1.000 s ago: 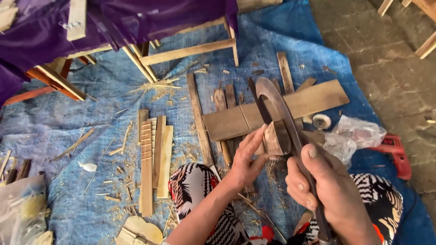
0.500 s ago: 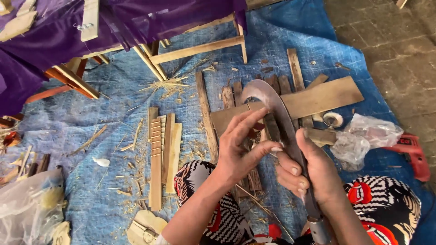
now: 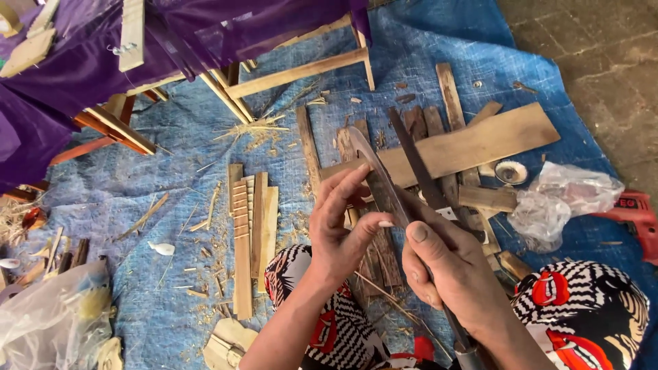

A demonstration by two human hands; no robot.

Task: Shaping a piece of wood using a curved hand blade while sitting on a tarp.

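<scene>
Right hand (image 3: 456,274) had a closed grip on the knife (image 3: 384,185) handle, thumb along the spine; the curved blade ran up and away from it over the wooden plank (image 3: 480,140). Left hand (image 3: 343,229) pinched a small wood piece (image 3: 373,188) against the blade, just beyond the right thumb, above the blue tarp (image 3: 171,178).

The knife (image 3: 384,188) has a dull, dark metal blade. The planks (image 3: 473,140) are rough, matt wood; the tarp (image 3: 171,157) is blue woven plastic.
</scene>
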